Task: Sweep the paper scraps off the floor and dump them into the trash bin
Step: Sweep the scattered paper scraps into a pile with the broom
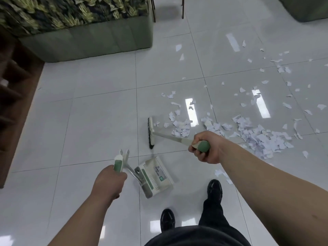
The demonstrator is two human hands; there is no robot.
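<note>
Glossy tiled floor [99,110], green planter [88,43] at its far-left edge; scraps [255,137] lie piled and strewn over the right side, a few beside the shoe [215,189]. Right hand [205,148] has its fingers wrapped round the broom [151,133] handle, head down just left of the pile; left hand [110,181] grips the dustpan [154,176] handle, pan resting near the feet (looks empty). Task barely begun, I'd say: gathering, scooping and dumping all remain, no bin in view.

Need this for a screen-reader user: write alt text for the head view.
A person's right hand grips a broom beside a pile of paper scraps on a white tiled floor, while the left hand holds a long-handled dustpan.
</note>
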